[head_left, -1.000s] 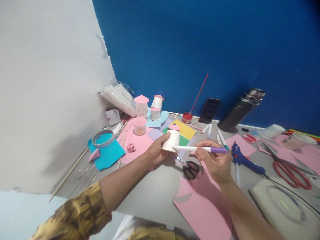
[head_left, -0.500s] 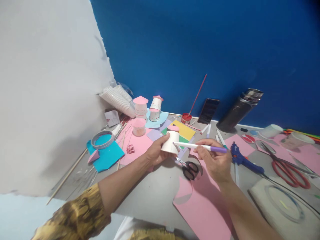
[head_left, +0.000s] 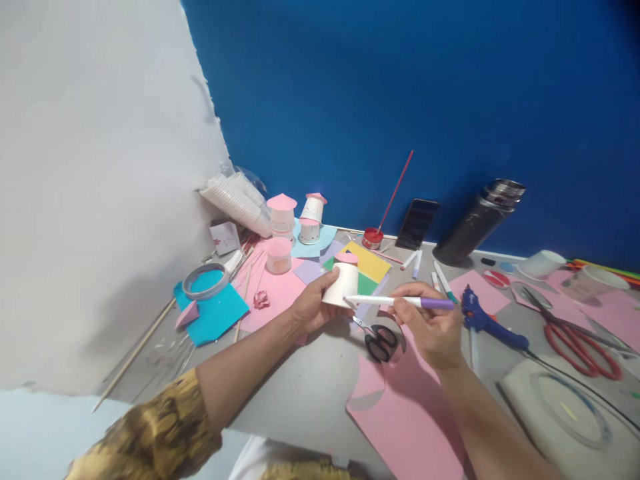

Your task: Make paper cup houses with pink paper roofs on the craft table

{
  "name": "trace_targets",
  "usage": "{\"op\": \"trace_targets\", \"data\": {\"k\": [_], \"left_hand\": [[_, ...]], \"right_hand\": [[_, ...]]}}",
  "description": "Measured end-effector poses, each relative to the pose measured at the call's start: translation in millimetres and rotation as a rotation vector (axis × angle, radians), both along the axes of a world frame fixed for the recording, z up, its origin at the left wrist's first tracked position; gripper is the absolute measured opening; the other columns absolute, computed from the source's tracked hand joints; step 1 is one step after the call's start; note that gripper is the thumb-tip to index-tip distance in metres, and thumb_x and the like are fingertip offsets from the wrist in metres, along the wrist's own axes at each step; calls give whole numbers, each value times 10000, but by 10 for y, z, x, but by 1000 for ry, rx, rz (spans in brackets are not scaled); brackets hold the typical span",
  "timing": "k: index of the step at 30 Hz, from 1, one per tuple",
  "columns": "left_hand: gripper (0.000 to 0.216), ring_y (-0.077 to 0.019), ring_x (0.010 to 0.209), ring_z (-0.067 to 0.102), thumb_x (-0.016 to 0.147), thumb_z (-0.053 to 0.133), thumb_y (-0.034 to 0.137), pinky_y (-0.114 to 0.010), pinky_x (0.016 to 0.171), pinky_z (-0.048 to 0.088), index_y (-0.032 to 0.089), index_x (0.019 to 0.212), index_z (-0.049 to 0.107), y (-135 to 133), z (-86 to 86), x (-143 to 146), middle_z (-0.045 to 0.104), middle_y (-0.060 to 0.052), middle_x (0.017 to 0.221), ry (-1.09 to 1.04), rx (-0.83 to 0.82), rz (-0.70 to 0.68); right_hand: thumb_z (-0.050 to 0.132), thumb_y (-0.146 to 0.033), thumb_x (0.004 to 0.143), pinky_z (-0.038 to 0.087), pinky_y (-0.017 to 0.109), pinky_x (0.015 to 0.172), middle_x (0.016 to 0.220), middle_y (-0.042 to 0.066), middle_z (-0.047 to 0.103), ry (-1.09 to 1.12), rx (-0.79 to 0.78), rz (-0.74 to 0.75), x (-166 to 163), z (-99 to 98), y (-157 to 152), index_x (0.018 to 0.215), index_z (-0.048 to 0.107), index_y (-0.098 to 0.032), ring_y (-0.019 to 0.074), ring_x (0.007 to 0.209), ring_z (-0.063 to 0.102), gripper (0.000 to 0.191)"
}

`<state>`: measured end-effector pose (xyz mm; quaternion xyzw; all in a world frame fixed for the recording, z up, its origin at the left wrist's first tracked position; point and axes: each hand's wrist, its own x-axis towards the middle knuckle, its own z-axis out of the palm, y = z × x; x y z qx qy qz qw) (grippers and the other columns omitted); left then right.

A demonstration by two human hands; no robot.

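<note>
Marker (head_left: 376, 301) lower (slightly) on cup (head_left: 342, 283)

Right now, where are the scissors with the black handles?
In the head view, the black-handled scissors lie on the table right of centre, between your left hand and right hand, lower right of the white cup, beside the large pink sheet.

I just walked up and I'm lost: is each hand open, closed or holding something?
Left hand: closed, holding a white cup.
Right hand: closed, holding a white-and-purple marker, tip towards the cup.
</note>
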<state>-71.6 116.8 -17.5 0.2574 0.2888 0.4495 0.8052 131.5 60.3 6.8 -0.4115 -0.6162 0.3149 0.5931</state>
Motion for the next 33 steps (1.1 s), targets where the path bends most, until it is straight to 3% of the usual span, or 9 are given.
{"op": "trace_targets", "data": {"k": [10, 21, 33], "left_hand": [[419, -240, 694, 716, 1033, 460, 384, -338, 570, 614, 72, 1279, 593, -16, 23, -8, 691, -133, 841, 4, 12, -40], [438, -266, 708, 730, 1035, 429, 390, -360, 584, 616, 54, 1273, 580, -3, -3, -8, 708, -147, 823, -7, 21, -54], [449, -259, 714, 723, 1043, 417, 385, -350, 567, 614, 41, 1274, 590, 3, 7, 4, 705, -154, 821, 2, 18, -50]], "right_hand": [[767, -376, 877, 547, 230, 429, 587, -10, 670, -19, -6, -74, -6, 12, 14, 883, 758, -200, 162, 516, 672, 176], [748, -299, 884, 531, 204, 463, 655, 2, 714, 6, 20, -74, -5, 21, 37, 889, 753, -207, 139, 535, 677, 93], [759, -324, 884, 544, 224, 458, 609, -6, 680, -5, 25, -66, -4, -3, 34, 893, 758, -203, 172, 558, 705, 121]]}}
